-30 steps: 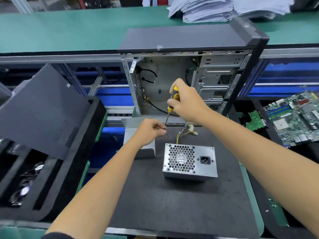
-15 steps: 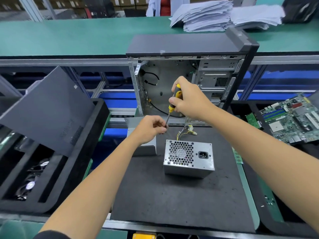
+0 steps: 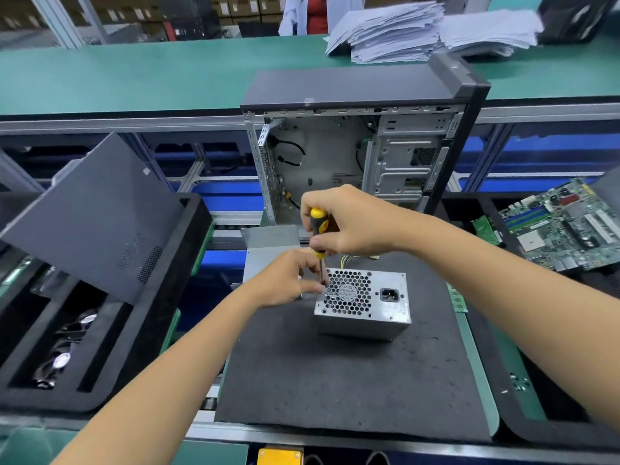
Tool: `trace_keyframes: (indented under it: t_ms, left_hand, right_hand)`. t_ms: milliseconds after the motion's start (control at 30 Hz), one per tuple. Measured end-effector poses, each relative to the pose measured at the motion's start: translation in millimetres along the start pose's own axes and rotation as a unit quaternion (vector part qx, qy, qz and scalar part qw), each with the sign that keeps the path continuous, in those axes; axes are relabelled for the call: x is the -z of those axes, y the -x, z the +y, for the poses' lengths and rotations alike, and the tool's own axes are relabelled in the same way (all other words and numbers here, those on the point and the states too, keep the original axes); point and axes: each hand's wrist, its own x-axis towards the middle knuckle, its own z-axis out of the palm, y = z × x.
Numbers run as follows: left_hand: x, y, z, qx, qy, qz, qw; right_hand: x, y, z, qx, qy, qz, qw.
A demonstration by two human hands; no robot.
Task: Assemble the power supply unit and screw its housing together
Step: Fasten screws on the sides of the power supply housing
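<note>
At frame centre, the power supply unit (image 3: 364,300) sits on the table's dark mat (image 3: 335,380). The left hand (image 3: 288,280) has come down to pinch at its upper-left corner, likely steadying a screw. The right hand (image 3: 345,223) grips the screwdriver (image 3: 318,236), now lowered there: driving looks imminent. Behind stands the open case (image 3: 352,152).

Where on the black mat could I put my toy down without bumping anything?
The near part of the black mat, between the power supply and the mat's front edge, is bare. The far end is crowded: left hand, right hand with the screwdriver, wires and the open computer case.
</note>
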Motion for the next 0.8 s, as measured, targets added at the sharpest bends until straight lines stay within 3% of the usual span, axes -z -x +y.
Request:
trace_keyframes:
  t_ms: [800]
  left_hand:
    - [-21,21,-4,0.020,0.046,-0.036,0.998]
  right_hand:
    - [-24,25,-3,0.029,-0.002,-0.041,0.999]
